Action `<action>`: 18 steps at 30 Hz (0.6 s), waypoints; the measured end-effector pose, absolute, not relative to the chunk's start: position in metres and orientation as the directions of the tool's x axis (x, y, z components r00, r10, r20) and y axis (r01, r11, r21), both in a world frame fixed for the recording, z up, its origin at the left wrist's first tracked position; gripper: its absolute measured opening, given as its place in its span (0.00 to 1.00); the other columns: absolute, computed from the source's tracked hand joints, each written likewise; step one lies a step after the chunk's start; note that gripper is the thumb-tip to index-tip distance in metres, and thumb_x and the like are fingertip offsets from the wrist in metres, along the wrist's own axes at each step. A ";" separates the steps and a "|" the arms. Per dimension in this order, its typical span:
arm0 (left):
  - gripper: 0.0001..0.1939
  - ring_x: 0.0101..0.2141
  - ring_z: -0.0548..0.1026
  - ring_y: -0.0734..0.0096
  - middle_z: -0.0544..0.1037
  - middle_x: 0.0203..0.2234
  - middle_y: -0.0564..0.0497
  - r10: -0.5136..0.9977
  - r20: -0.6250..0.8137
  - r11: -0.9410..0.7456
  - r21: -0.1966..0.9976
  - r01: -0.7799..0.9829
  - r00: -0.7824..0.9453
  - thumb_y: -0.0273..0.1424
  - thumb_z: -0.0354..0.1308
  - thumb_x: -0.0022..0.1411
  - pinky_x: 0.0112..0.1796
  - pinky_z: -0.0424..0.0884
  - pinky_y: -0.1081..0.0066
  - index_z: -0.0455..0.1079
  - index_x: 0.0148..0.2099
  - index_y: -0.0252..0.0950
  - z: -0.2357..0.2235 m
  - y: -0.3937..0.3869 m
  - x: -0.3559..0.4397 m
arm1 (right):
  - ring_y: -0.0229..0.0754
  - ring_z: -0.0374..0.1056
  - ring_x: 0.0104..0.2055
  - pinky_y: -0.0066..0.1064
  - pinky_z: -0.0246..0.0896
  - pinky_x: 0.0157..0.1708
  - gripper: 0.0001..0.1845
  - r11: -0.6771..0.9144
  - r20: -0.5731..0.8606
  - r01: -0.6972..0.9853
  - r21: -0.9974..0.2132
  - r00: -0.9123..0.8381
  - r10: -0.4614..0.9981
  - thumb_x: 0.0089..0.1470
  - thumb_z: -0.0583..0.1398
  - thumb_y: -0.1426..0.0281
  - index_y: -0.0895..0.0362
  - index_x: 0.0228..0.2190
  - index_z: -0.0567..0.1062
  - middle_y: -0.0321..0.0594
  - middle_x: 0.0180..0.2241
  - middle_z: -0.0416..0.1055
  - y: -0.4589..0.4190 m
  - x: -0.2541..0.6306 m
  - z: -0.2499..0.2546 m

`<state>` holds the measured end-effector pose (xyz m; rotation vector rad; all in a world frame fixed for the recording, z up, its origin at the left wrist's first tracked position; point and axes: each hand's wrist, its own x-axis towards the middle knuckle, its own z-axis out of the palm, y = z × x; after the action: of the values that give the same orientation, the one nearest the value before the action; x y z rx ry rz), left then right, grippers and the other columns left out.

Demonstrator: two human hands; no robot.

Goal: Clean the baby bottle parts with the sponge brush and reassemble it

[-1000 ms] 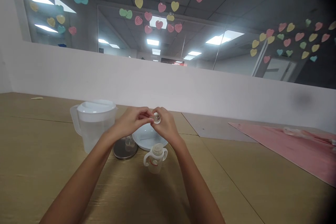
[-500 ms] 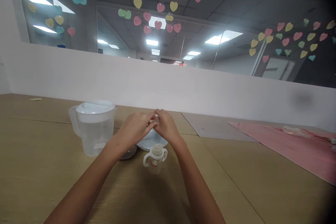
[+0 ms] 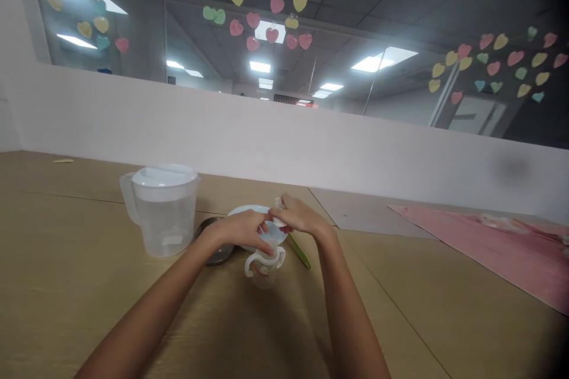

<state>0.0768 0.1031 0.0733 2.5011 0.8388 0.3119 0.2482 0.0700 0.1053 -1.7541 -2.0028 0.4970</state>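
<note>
1. Hands dropped lower and moved apart since the earlier frame, now over a shallow white plate [image 3: 235,211].
2. Right grip [image 3: 302,216] is narrow, pinching a small clear plastic bottle part [image 3: 278,204]; left grip [image 3: 237,230] is curled, can't tell if it's holding anything.
3. Loose pinch could drop that slippery bit onto the white two-handled baby bottle [image 3: 263,275] just below.
</note>
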 end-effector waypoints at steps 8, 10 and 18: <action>0.20 0.35 0.72 0.65 0.75 0.35 0.51 0.609 0.048 -0.721 0.451 0.527 0.792 0.43 0.61 0.44 0.32 0.62 0.73 0.73 0.39 0.38 0.060 0.107 0.091 | 0.35 0.64 0.20 0.26 0.53 0.18 0.11 0.199 0.116 0.856 -0.478 -0.163 0.980 0.49 0.57 0.63 0.56 0.25 0.59 0.34 0.22 0.66 0.062 0.250 0.114; 0.20 0.35 0.72 0.65 0.75 0.35 0.52 0.617 0.052 -0.720 0.441 0.536 0.785 0.42 0.61 0.43 0.31 0.62 0.73 0.73 0.38 0.38 0.060 0.106 0.091 | 0.34 0.63 0.19 0.25 0.52 0.17 0.13 0.208 0.110 0.854 -0.476 -0.177 0.978 0.48 0.58 0.62 0.56 0.25 0.60 0.34 0.23 0.66 0.062 0.252 0.113; 0.20 0.35 0.72 0.65 0.75 0.35 0.52 0.593 0.045 -0.725 0.465 0.509 0.804 0.41 0.62 0.42 0.32 0.62 0.74 0.73 0.39 0.39 0.055 0.111 0.092 | 0.32 0.59 0.19 0.24 0.46 0.17 0.15 0.250 0.113 0.854 -0.457 -0.223 0.968 0.47 0.60 0.61 0.57 0.22 0.62 0.32 0.20 0.64 0.066 0.255 0.110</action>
<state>0.0920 0.1108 0.0551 2.5537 0.8243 0.2637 0.2547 0.0657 0.1099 -1.6685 -2.1562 0.4231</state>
